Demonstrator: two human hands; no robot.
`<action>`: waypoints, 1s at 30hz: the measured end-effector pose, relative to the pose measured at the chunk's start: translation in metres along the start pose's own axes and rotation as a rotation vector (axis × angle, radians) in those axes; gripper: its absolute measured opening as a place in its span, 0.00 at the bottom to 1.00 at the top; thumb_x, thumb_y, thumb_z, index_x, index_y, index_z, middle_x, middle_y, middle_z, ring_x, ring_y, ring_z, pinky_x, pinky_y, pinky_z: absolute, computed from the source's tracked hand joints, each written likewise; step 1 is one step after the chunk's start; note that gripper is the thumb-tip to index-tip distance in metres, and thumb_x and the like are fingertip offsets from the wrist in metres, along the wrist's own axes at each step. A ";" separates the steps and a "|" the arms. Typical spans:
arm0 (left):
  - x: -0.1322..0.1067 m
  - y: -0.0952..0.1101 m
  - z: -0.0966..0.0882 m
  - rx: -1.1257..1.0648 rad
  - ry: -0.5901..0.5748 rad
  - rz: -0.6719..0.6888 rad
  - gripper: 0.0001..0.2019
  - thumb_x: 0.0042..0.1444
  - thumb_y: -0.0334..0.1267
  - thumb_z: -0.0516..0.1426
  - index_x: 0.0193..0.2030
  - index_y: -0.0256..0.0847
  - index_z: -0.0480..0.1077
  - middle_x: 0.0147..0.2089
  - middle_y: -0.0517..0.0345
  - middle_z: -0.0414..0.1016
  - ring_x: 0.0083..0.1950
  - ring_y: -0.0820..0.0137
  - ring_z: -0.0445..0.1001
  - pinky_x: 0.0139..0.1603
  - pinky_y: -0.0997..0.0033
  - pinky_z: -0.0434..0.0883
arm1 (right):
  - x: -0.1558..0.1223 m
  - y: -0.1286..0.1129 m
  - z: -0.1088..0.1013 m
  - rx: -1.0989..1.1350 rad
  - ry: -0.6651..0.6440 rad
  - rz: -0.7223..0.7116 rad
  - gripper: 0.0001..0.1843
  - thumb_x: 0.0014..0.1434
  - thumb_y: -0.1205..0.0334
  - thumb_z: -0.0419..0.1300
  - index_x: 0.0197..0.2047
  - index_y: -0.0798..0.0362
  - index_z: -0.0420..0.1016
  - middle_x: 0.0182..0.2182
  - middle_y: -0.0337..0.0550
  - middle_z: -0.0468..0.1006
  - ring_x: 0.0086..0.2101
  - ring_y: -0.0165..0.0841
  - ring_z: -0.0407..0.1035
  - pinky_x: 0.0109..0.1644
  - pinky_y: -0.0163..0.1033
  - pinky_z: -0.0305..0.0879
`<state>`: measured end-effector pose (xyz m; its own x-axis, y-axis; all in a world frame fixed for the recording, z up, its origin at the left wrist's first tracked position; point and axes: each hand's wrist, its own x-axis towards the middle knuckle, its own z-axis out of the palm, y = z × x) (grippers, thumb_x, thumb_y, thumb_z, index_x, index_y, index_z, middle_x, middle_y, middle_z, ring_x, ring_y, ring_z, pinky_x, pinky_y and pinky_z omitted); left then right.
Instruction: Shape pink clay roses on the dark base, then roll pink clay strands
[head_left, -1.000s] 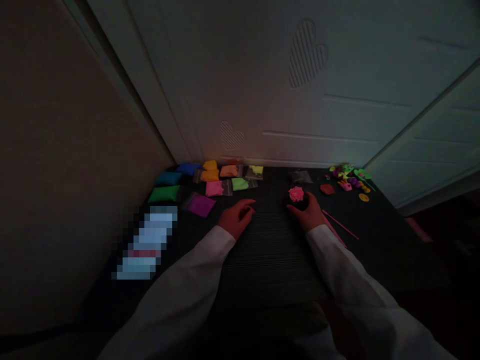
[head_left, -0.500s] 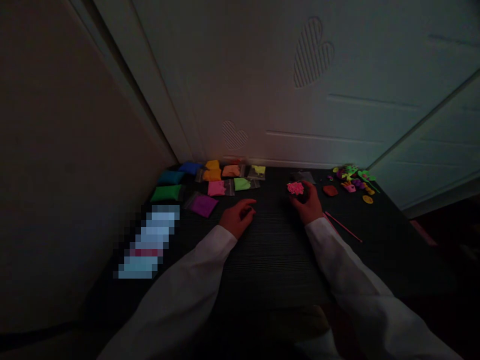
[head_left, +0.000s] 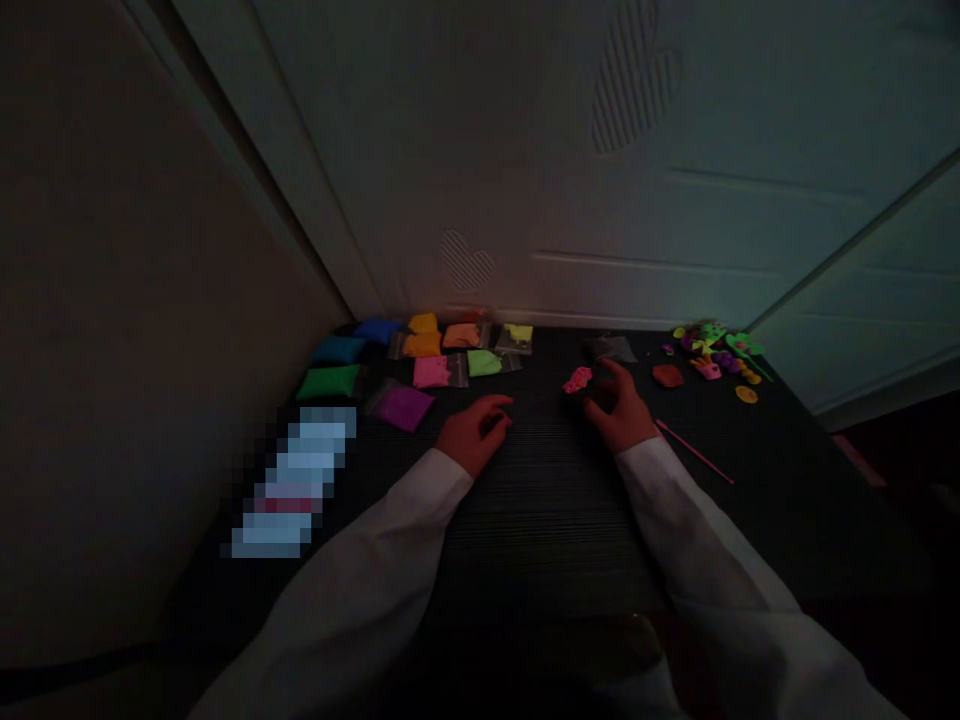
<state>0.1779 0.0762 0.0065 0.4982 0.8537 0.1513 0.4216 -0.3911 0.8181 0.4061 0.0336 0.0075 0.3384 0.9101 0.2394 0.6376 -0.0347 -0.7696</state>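
Note:
My right hand [head_left: 622, 407] grips a bumpy pink clay piece [head_left: 577, 380] between thumb and fingers, above the dark table. The clay's pink face is turned to the left, and a dark part behind it, between the fingers, is hard to make out. To its left, my left hand [head_left: 475, 432] hovers over the table with curled fingers and the thumb apart, holding nothing. A thin pink stick [head_left: 696, 452] lies right of my right wrist. Just beyond that hand are a flat reddish-brown clay piece [head_left: 667, 375] and a dark packet [head_left: 611, 348].
Several bags of coloured clay stand at the back left, among them a purple bag [head_left: 405, 407] and a green bag [head_left: 330, 382]. A blurred-out lit screen [head_left: 296, 480] lies at left. Small clay flowers [head_left: 709, 350] crowd the back right corner. A white panel [head_left: 510, 200] rises behind the table.
My right hand has tilted the pink clay piece, so its bumpy face now appears narrower and points more to the left. My left hand has hardly moved. The view has shifted slightly.

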 end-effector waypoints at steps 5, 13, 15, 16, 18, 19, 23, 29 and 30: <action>0.001 -0.004 0.002 -0.094 0.009 -0.035 0.13 0.49 0.40 0.52 0.42 0.40 0.62 0.38 0.56 0.73 0.37 0.71 0.72 0.40 0.69 0.68 | 0.000 -0.001 -0.001 -0.052 -0.032 -0.024 0.33 0.46 0.61 0.55 0.56 0.52 0.51 0.38 0.43 0.71 0.38 0.34 0.67 0.43 0.42 0.62; 0.002 -0.006 0.002 -0.053 0.043 -0.020 0.11 0.47 0.41 0.53 0.38 0.39 0.67 0.36 0.55 0.70 0.35 0.71 0.71 0.38 0.69 0.70 | 0.002 0.002 -0.002 -0.133 -0.071 0.017 0.33 0.45 0.59 0.55 0.56 0.53 0.54 0.40 0.44 0.71 0.39 0.36 0.67 0.45 0.43 0.62; 0.002 -0.008 0.002 -0.125 0.045 -0.035 0.13 0.47 0.41 0.54 0.39 0.39 0.67 0.36 0.54 0.70 0.35 0.71 0.72 0.37 0.68 0.70 | 0.002 0.002 -0.002 -0.138 -0.062 0.009 0.32 0.45 0.58 0.56 0.55 0.53 0.55 0.40 0.45 0.71 0.40 0.36 0.66 0.45 0.44 0.61; 0.002 -0.009 0.002 -0.173 0.034 -0.054 0.14 0.47 0.41 0.54 0.41 0.39 0.67 0.36 0.54 0.70 0.35 0.71 0.72 0.37 0.68 0.70 | 0.002 0.003 -0.003 -0.138 -0.056 0.005 0.32 0.45 0.58 0.56 0.54 0.53 0.55 0.40 0.45 0.71 0.40 0.36 0.66 0.45 0.44 0.61; 0.003 -0.009 0.002 -0.257 0.006 -0.095 0.17 0.47 0.42 0.54 0.44 0.38 0.65 0.36 0.53 0.71 0.35 0.70 0.72 0.36 0.68 0.71 | 0.002 0.003 -0.003 -0.136 -0.052 0.009 0.32 0.45 0.57 0.56 0.54 0.53 0.55 0.39 0.44 0.72 0.39 0.36 0.67 0.45 0.44 0.62; 0.003 -0.009 0.003 -0.282 -0.002 -0.106 0.17 0.47 0.42 0.54 0.45 0.38 0.65 0.36 0.53 0.71 0.36 0.69 0.72 0.37 0.67 0.71 | 0.002 0.004 -0.003 -0.140 -0.053 0.016 0.32 0.45 0.57 0.56 0.54 0.52 0.55 0.39 0.44 0.72 0.39 0.36 0.67 0.44 0.44 0.62; 0.001 -0.003 0.001 -0.210 0.029 -0.066 0.16 0.49 0.41 0.52 0.45 0.39 0.65 0.38 0.53 0.72 0.40 0.69 0.71 0.42 0.66 0.69 | 0.002 0.004 -0.002 -0.167 -0.042 0.041 0.30 0.44 0.58 0.56 0.53 0.52 0.57 0.39 0.44 0.72 0.36 0.36 0.67 0.42 0.44 0.63; -0.001 0.003 0.001 0.175 -0.069 0.153 0.12 0.49 0.37 0.52 0.41 0.42 0.69 0.38 0.55 0.72 0.42 0.67 0.67 0.46 0.63 0.65 | -0.009 -0.015 -0.002 -0.090 0.001 -0.139 0.25 0.47 0.60 0.54 0.51 0.51 0.58 0.39 0.43 0.71 0.39 0.35 0.66 0.45 0.42 0.61; -0.002 0.004 0.002 0.201 -0.095 0.196 0.12 0.48 0.37 0.52 0.40 0.42 0.69 0.39 0.55 0.72 0.43 0.66 0.67 0.47 0.62 0.63 | -0.012 -0.019 -0.001 -0.080 -0.005 -0.187 0.24 0.47 0.61 0.54 0.50 0.51 0.59 0.39 0.43 0.70 0.40 0.35 0.65 0.45 0.42 0.60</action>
<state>0.1799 0.0724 0.0088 0.6493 0.7232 0.2353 0.4472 -0.6133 0.6511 0.3904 0.0225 0.0201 0.2057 0.9055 0.3710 0.7423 0.1027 -0.6622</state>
